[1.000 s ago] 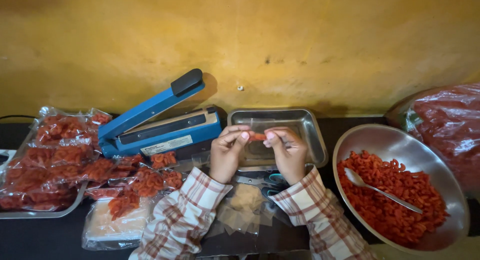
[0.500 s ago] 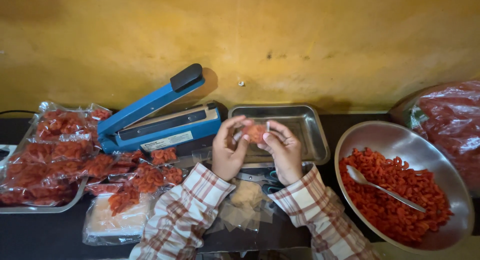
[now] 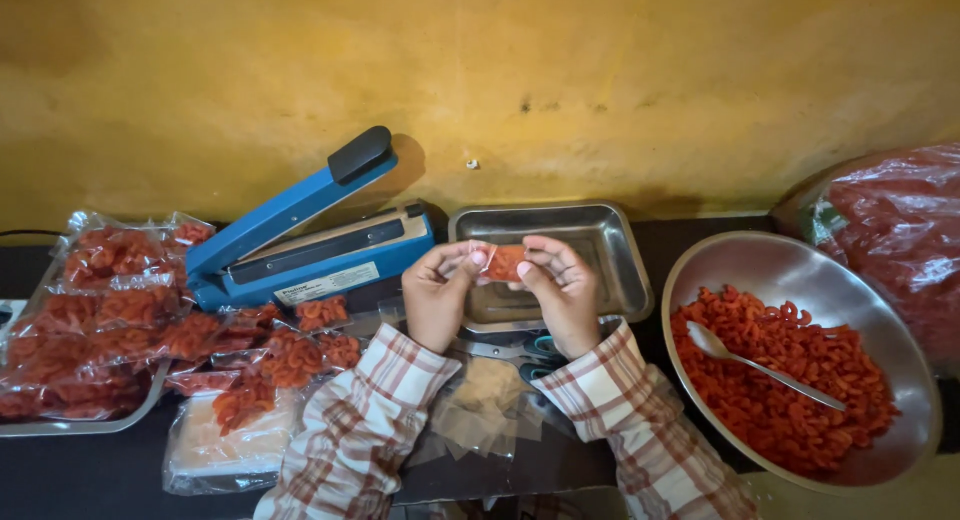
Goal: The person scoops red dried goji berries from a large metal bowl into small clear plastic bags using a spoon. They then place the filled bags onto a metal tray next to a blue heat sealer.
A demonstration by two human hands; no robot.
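1. Left hand (image 3: 437, 298) and right hand (image 3: 562, 292) are holding one small clear pouch (image 3: 503, 263) of red snacks between them, raised above the near edge of the steel tray (image 3: 617, 242).
2. Left fingers (image 3: 467, 262) are pinching together on the pouch's left edge; right fingers (image 3: 531, 261) are clamping on its right edge.
3. The pouch is sitting centre scene, off the worktop (image 3: 700, 232), just in front of the tray.
4. Both arms are wearing plaid sleeves (image 3: 360, 430), coming in from the near edge.
5. A blue heat sealer (image 3: 305, 235) is standing left of the tray, its arm tilting up and open, against the yellow wall (image 3: 480, 70).
6. Filled pouches (image 3: 120, 320) are piling up on the far-left side, some on a flat tray, some spilling toward the sealer.
7. A stack of empty clear bags (image 3: 215, 450) is lying near left, beside the left sleeve.
8. Scissors (image 3: 520, 348) are lying between the wrists, partly hidden, on loose empty pouches.
9. A large steel bowl (image 3: 800, 270) is sitting right, holding red snacks with a spoon (image 3: 760, 365) resting in them.
10. A big plastic sack (image 3: 900, 230) of red snacks is standing far right, touching the bowl's rim or just behind it; cannot tell which.
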